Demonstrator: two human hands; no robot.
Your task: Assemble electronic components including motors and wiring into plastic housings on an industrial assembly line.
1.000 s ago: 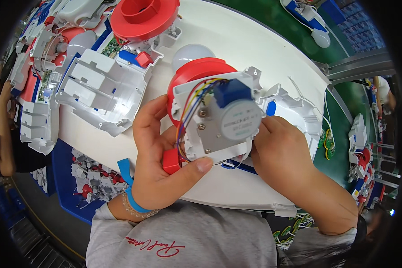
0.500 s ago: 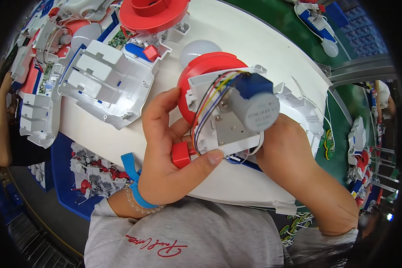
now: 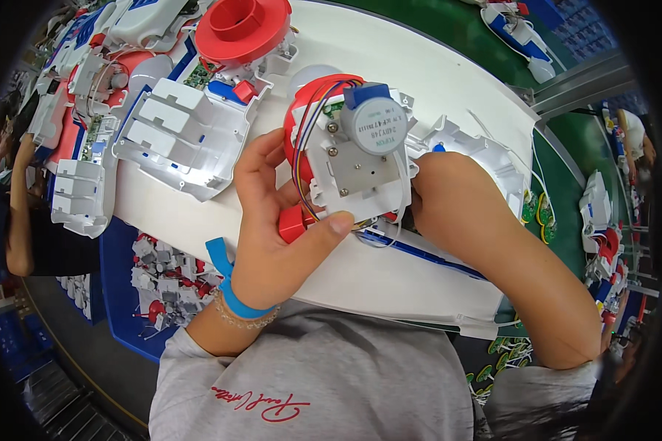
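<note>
White worktable (image 3: 456, 88) under the hands, strip of green floor (image 3: 412, 26) past its far edge. One white motor assembly (image 3: 359, 163), lifted above the table, mid-scene. On it: one round grey motor (image 3: 380, 131), one blue cap (image 3: 366, 94), one metal plate (image 3: 354, 181), three clear screw heads (image 3: 333, 152), one bundle of coloured wires (image 3: 299, 151) bowed along the left side, strand count unclear. One red disc (image 3: 294, 121) behind it, partly hidden. One red block (image 3: 292, 223) beside the left thumb.

Left hand (image 3: 272, 239): gripping the assembly from the left, thumb on its near edge. One blue band (image 3: 237, 292) and one beaded bracelet (image 3: 237, 316) on that wrist. Right hand (image 3: 456, 202): curled at the assembly's right side, fingertips hidden; can't tell if it grips anything.

Further out, two open white shells nearby: left shell (image 3: 187, 165), three box shapes inside; right shell (image 3: 485, 158), partly behind the right hand, one blue piece showing. Far left, one red flanged ring (image 3: 239, 33). One pale dome (image 3: 312, 76) beyond the disc. Near left, one blue bin (image 3: 118, 301), heaped white and red parts (image 3: 165, 275), too many to count. Right of the table, two green boards (image 3: 544, 218). Far left edge, one co-worker's arm (image 3: 18, 213).
</note>
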